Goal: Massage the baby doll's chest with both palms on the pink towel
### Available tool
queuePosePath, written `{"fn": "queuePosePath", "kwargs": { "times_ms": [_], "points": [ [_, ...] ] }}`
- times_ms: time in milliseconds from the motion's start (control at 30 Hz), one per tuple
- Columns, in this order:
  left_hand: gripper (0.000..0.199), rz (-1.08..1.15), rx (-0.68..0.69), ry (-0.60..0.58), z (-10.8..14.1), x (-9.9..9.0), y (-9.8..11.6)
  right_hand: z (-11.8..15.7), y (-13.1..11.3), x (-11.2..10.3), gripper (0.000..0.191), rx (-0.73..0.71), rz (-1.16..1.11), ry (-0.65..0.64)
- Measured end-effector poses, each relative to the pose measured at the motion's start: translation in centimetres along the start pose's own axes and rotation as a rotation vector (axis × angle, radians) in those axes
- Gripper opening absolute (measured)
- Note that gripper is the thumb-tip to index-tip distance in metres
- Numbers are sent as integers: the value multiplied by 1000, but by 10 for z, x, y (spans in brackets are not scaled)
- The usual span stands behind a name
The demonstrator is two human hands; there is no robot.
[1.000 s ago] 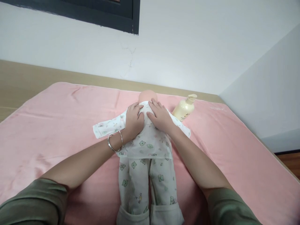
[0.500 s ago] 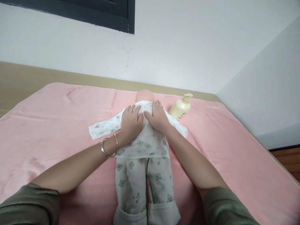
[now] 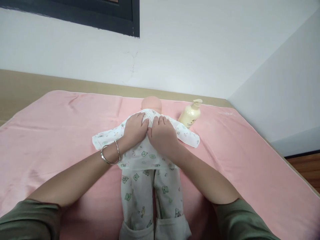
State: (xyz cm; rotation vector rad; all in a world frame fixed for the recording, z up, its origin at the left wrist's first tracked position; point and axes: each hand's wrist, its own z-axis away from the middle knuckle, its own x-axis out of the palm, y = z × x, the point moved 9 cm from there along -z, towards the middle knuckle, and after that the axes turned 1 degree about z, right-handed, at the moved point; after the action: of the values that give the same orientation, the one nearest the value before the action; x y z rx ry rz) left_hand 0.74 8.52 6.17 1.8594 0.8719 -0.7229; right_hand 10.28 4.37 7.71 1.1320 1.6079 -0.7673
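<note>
A baby doll (image 3: 151,104) lies stretched out, bald head at the far end, no face showing. It wears a white long-sleeved top (image 3: 147,154) and white trousers (image 3: 168,196), both printed with small green animals; the trouser legs are rolled up at the bottom. My left hand (image 3: 135,128), below a silver bangle, rests on the left of the doll's upper body with fingers laid out. On the right side, my right hand (image 3: 163,135) lies on the top with its fingers extended, its thumb close to my left thumb. Fabric is creased between both hands.
A cream pump bottle (image 3: 190,115) leans beyond the doll's right sleeve. Under everything lies a pink mat (image 3: 62,140) on a wooden surface (image 3: 22,83). A white wall (image 3: 175,50) rises behind, with a dark frame (image 3: 125,20) at upper left.
My right hand has moved from the doll's right shoulder toward the middle of its upper body and slightly closer to me. My left hand stays on the left side. The view has shifted slightly.
</note>
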Motion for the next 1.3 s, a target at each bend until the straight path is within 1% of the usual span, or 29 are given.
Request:
{"fn": "queuePosePath", "kwargs": {
  "times_ms": [67, 167, 233, 267, 333, 400, 500, 567, 633, 700, 767, 833, 933, 1067, 1133, 1200, 1300],
  "points": [
    [35, -64, 40, -2, 7, -1, 10, -9, 10, 8, 49, 6, -88, -61],
    [38, -121, 144, 21, 28, -1, 33, -29, 39, 23, 52, 100, -230, -178],
    [42, -119, 201, 31, 40, -1, 44, -36, 52, 28, 58, 156, -251, -207],
    [43, -112, 214, 29, 42, -1, 47, -37, 54, 28, 59, 169, -235, -205],
    [38, -97, 202, 13, 37, -1, 43, -32, 47, 23, 56, 141, -171, -183],
    [31, -86, 133, -7, 23, -2, 29, -21, 30, 15, 51, 78, -101, -143],
    [24, -81, 5, -52, 3, -1, 7, -4, 7, 4, 53, -7, -11, -64],
    [24, -110, -14, -69, 0, 0, 4, -1, 2, 2, 55, -26, 14, -39],
    [26, -162, 21, -49, 5, -1, 11, -6, 8, 7, 55, -4, -21, -66],
    [31, -210, 75, -28, 17, -2, 24, -17, 23, 15, 55, 62, -97, -127],
    [36, -232, 134, -28, 28, -1, 35, -27, 37, 23, 57, 130, -165, -190],
    [37, -230, 168, -45, 33, 1, 41, -32, 44, 26, 59, 161, -186, -222],
    [32, -178, 142, -85, 23, 4, 34, -27, 38, 19, 52, 124, -132, -188],
    [27, -121, 5, -137, 0, 5, 9, -8, 11, 5, 43, -33, -22, -30],
    [26, -113, -36, -165, -5, 6, 1, -4, 6, 3, 41, -66, -12, 30],
    [26, -144, -22, -165, -5, 6, 2, -7, 9, 6, 39, -58, -43, 35],
    [32, -285, 78, -131, 5, 2, 19, -21, 24, 14, 38, 3, -147, -33]
  ]
}}
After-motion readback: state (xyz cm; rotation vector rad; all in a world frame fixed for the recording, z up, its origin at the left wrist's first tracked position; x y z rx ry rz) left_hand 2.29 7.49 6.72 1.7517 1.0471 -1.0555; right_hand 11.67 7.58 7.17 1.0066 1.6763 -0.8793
